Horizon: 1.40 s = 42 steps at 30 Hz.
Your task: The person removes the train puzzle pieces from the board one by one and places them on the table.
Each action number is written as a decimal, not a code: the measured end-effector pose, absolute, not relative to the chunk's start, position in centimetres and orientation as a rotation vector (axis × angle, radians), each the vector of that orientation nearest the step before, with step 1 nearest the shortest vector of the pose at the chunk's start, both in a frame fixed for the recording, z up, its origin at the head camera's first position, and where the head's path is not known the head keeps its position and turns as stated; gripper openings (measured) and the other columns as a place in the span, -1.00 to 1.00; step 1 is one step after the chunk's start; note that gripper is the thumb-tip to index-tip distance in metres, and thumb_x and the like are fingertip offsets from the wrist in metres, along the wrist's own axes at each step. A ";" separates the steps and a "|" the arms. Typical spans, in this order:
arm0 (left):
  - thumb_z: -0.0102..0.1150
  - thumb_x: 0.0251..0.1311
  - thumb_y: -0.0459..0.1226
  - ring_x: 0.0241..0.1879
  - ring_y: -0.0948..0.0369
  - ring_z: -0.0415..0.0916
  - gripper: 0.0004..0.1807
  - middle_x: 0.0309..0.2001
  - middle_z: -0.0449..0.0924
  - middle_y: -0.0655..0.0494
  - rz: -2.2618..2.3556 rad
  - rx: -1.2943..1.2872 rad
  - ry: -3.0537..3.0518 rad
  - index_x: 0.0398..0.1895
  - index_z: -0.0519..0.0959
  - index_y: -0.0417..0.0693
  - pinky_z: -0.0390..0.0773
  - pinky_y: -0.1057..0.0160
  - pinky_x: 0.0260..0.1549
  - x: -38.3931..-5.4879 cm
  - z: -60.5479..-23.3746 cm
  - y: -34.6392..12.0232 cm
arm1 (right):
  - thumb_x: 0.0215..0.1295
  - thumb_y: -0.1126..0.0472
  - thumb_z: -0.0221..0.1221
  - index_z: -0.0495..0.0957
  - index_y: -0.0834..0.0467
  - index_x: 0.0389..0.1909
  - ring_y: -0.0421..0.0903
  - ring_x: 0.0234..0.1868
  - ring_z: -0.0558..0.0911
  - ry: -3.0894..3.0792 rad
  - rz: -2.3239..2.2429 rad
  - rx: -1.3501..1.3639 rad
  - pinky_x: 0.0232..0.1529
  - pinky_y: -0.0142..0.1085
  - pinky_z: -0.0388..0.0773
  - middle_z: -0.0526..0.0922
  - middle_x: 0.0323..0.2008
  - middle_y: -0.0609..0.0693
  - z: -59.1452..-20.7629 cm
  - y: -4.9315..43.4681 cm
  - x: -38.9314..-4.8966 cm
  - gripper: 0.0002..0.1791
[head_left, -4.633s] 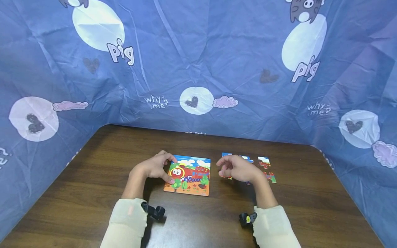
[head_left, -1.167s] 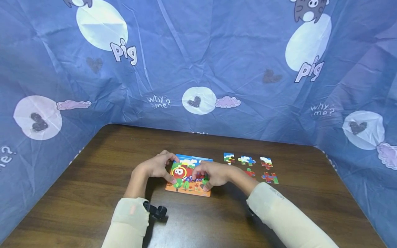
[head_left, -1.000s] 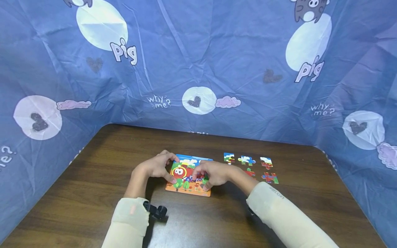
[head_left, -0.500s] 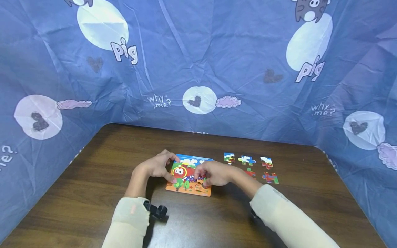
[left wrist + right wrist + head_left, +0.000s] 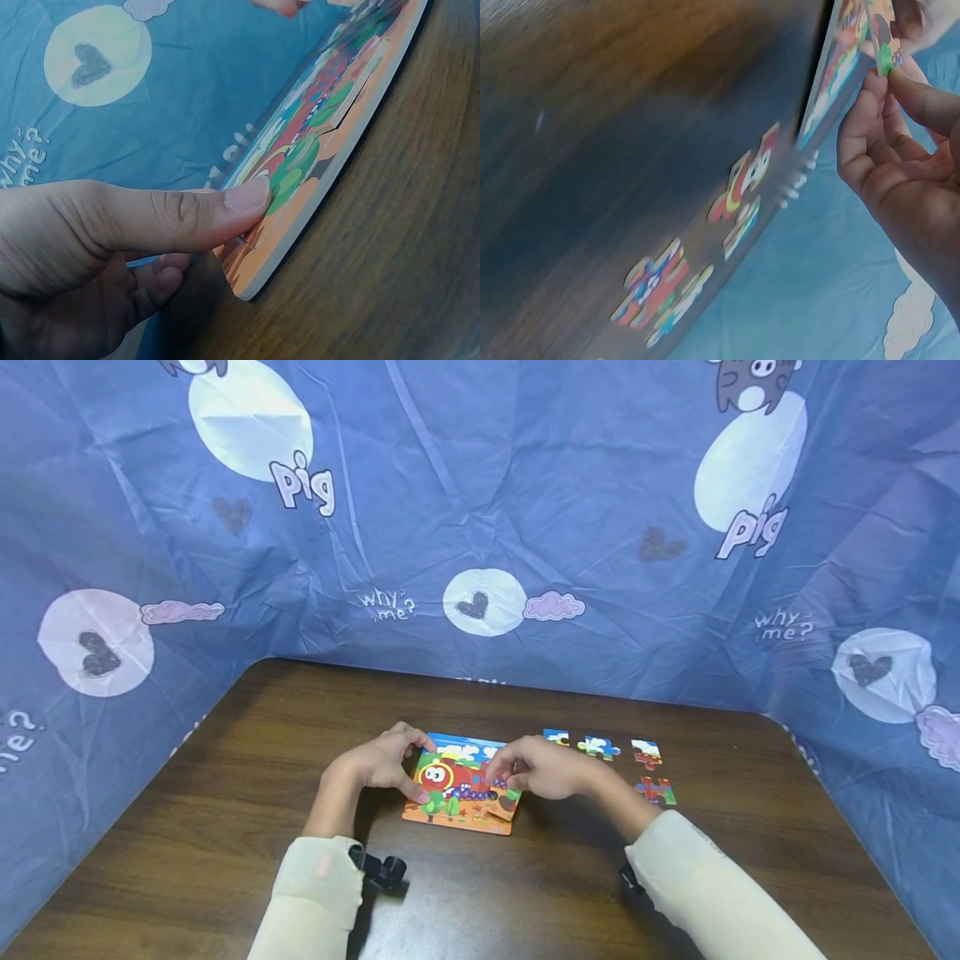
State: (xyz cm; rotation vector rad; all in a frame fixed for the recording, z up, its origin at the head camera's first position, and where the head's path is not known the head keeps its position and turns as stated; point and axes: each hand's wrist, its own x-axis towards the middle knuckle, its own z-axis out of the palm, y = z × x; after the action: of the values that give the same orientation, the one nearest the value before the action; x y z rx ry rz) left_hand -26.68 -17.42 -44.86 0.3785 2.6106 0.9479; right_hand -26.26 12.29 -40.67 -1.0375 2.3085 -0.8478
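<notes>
A jigsaw puzzle with a red train picture lies on the table. My left hand holds its left side, the thumb on the picture near the lower left corner and the fingers at the edge; the left wrist view shows the thumb pressed on the surface. Above the lower right of the puzzle, my right hand pinches an orange and green puzzle piece, tilted. In the right wrist view this piece sits between thumb and fingertips.
Several loose puzzle pieces lie on the table to the right, among them a blue and white piece, a white and red one and a red and green one. A blue printed cloth hangs behind the table.
My right hand has come left from the loose pieces to the puzzle. In the last second it has shifted slightly right, tilting up the corner piece. The left hand has stayed put.
</notes>
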 end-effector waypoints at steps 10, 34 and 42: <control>0.74 -0.23 -0.17 0.20 -0.04 0.37 -0.26 0.18 0.35 0.00 0.940 0.385 2.612 0.10 0.57 0.04 0.48 -0.07 0.20 -26.6 -44.7 -17.5 | 0.39 0.55 0.06 0.66 0.20 -0.05 -0.16 -0.39 0.45 2.312 -0.933 -0.974 -0.42 -0.39 0.42 0.55 -0.32 0.03 -40.5 15.9 -26.3 -0.69; 0.75 -0.24 -0.16 0.21 -0.02 0.36 -0.25 0.20 0.35 0.02 0.924 0.370 2.622 0.11 0.58 0.07 0.47 -0.07 0.21 -26.6 -44.8 -17.4 | 0.31 0.64 0.01 0.61 0.35 -0.07 -0.15 -0.29 0.51 2.303 -1.029 -0.833 -0.34 -0.44 0.46 0.57 -0.29 0.10 -41.4 24.6 -25.5 -0.69; 0.74 -0.24 -0.14 0.22 -0.02 0.36 -0.25 0.19 0.35 0.03 0.919 0.352 2.619 0.12 0.58 0.09 0.47 -0.07 0.20 -26.5 -44.8 -17.4 | 0.33 0.61 0.02 0.60 0.35 -0.06 -0.19 -0.33 0.46 2.263 -1.069 -0.798 -0.37 -0.44 0.44 0.56 -0.27 0.12 -41.3 27.3 -25.3 -0.71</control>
State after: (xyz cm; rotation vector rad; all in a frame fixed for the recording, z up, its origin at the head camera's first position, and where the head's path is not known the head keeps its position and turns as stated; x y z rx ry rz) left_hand -26.52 -17.40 -44.79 0.3521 2.6185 0.9193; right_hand -25.28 27.30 -41.26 -0.7975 2.2627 -1.0693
